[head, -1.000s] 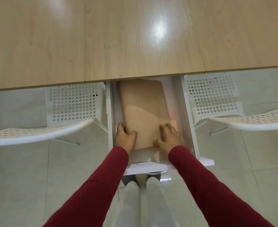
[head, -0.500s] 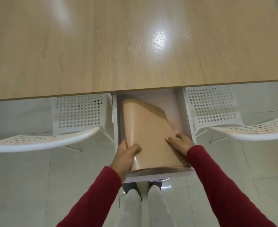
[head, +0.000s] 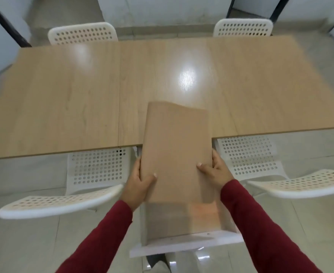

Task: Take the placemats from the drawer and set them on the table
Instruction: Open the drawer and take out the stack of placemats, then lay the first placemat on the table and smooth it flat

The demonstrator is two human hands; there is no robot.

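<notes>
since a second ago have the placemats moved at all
Yes. The placemats have come up out of the drawer, and their far end now overlaps the table edge, gripped by the left hand and right hand.

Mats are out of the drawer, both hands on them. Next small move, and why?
Probably carry the placemats forward and lower them flat onto the table. The left hand and right hand grip the near side edges, the stack's far end already overhangs the tabletop, and the near end is still above the open drawer. The wood ahead looks bare.
</notes>
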